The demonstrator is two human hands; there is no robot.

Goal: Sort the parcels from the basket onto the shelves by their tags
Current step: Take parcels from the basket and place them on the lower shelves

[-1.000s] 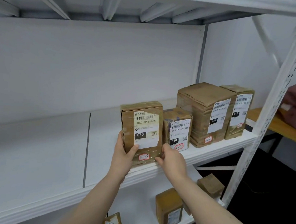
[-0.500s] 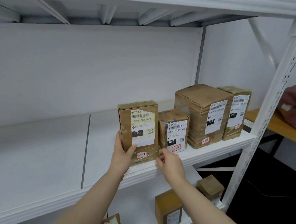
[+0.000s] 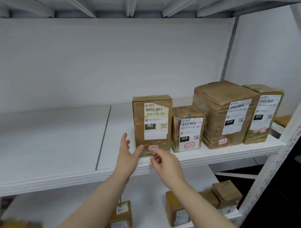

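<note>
A brown parcel tagged 3-2-6 [image 3: 152,121] stands upright on the white middle shelf [image 3: 57,144], leftmost in a row of parcels. My left hand [image 3: 128,152] is open just off its lower left corner, thumb close to the box. In front of its lower edge, my right hand [image 3: 168,164] hangs with loosely curled fingers and holds nothing. To the right stand the parcel tagged 3-2-7 [image 3: 187,129], a bigger parcel tagged 3-2-8 [image 3: 223,114] and a tall end parcel [image 3: 263,114].
The shelf's left half is bare. Several small parcels [image 3: 176,209] sit on the lower shelf. A white perforated upright [image 3: 280,155] stands at the right, with a wooden surface [image 3: 283,120] behind it. The upper shelf's underside spans the top.
Both hands let go of the 3-2-6 parcel and drew back a little toward me. The parcel stands on the shelf beside the 3-2-7 parcel.
</note>
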